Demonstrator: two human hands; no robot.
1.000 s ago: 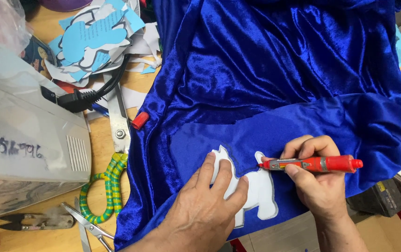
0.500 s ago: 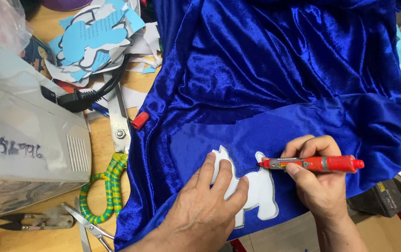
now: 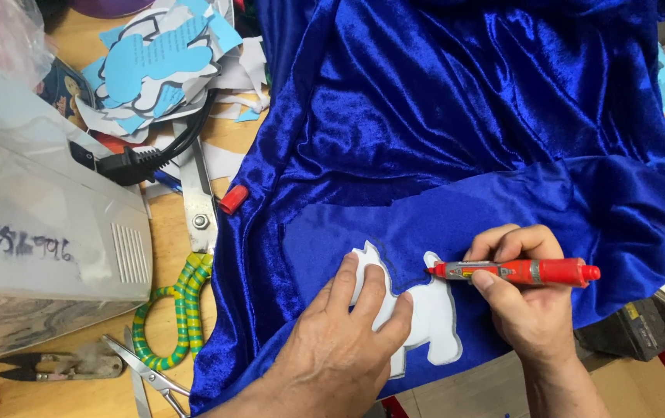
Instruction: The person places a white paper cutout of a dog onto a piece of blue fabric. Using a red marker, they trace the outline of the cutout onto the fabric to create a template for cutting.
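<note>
The left hand [image 3: 340,348] lies flat and open, fingers spread, pressing a white animal-shaped template [image 3: 417,313] down onto the matte underside of the blue velvet fabric [image 3: 456,116]. The right hand [image 3: 530,310] is closed around a red marker [image 3: 514,272], held nearly level with its tip at the template's upper edge, in the dip between the two raised parts of the outline.

Over the last second almost nothing has shifted — the marker tip has crept only slightly along that dip, and the pressing hand has not moved. That suggests the tracing is going slowly and carefully, with the pattern kept from slipping. A faint dark line already shows on the cloth along the template's top left curve.

The template is plain white card, partly hidden under the left fingers, its legs pointing toward the person. It sits on a folded-back flap of the fabric — dull there, glossy and rumpled above.

Far left stand a grey machine [image 3: 38,232], green-and-yellow-handled scissors [image 3: 185,294] and paper cut-outs [image 3: 158,66].
</note>
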